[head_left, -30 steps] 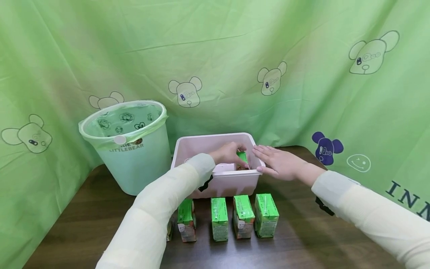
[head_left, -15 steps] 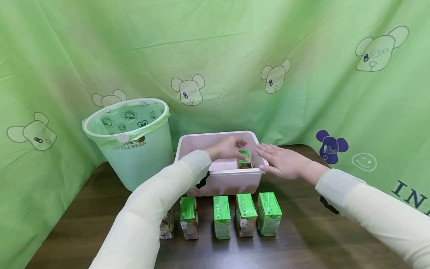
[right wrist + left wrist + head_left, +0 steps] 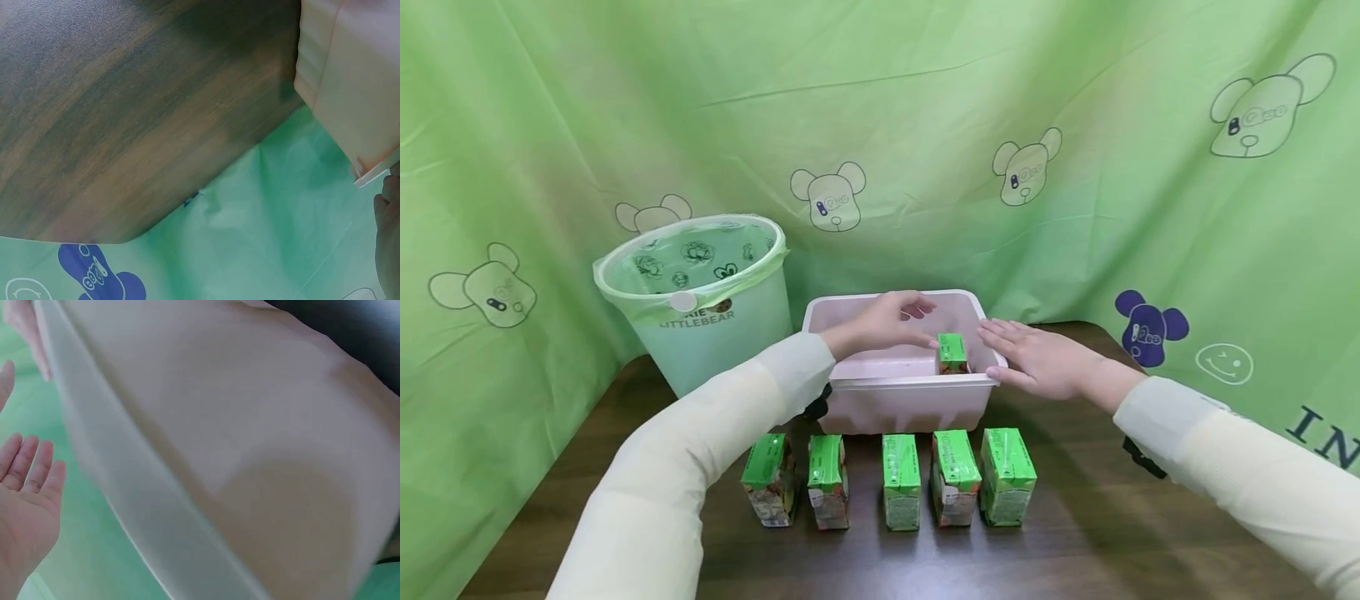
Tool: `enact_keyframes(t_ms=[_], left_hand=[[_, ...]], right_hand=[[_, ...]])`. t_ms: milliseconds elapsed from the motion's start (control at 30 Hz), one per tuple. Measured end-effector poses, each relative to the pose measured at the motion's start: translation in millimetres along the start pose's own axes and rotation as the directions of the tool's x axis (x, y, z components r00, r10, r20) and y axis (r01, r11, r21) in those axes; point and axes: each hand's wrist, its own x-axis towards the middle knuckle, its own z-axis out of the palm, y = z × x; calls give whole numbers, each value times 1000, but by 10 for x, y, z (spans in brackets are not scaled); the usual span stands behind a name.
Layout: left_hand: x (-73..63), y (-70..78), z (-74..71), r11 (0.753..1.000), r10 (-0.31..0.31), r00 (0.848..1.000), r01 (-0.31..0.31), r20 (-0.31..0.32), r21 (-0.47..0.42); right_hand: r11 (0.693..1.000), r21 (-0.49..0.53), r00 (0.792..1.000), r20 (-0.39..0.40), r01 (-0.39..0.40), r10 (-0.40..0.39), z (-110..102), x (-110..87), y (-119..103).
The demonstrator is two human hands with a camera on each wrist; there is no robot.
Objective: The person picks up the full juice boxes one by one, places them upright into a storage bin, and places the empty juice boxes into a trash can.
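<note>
Left hand [image 3: 883, 322] hovering, fingers [image 3: 916, 308] wide, over pink bin [image 3: 910, 408].
Straight-fingered right hand [image 3: 1041, 362] is resting at its rim [image 3: 917, 383]; carton [image 3: 952, 353] standing by left thumb [image 3: 921, 339], five cartons [image 3: 901, 482] lining tabletop [image 3: 1075, 533] nearside.

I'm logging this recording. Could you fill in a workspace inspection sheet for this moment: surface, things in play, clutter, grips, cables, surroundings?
Surface: brown wood-look table, with light glare near the front edge of the view.
Things in play: pale pink tub with one green-topped carton visible inside; five more cartons stand in a row on its near side.
Clutter: lined bin left of the tub, untouched.
Grips: left grip over the tub, thumb beside the carton, contact unclear; right grip with straight fingers at the tub's right rim.
Cables: nothing seen.
Surroundings: green curtain with printed bear heads.
</note>
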Motion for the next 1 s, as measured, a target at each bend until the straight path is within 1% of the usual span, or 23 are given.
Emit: enact_keyframes(t_ms=[233,367,500,633,733,867,1000], left_hand=[[-323,9,-200,998,-11,995,5,-95,-58],[-566,-2,-308,997,-4,990,-6,-138,-71],[-838,-34,-391,996,11,984,-27,-177,-85],[-1116,-95,-441,991,26,977,-53,-209,-125],[-1292,-164,-460,984,35,973,-73,-227,-162],[-1496,-248,-478,975,39,969,-91,-245,-202],[-1662,-309,-490,967,41,967,-102,-253,-233]], right_hand=[[1000,6,1000,-1,11,-11,10,50,-13],[1000,7,1000,-6,13,-13,16,76,-28],[1000,17,1000,-9,14,-14,24,90,-42],[1000,20,1000,-11,12,-12,36,80,-44],[1000,17,1000,-16,6,-5,41,58,-32],[1000,26,1000,-26,-3,4,39,32,-12],[999,36,999,-36,-5,6,36,11,-4]])
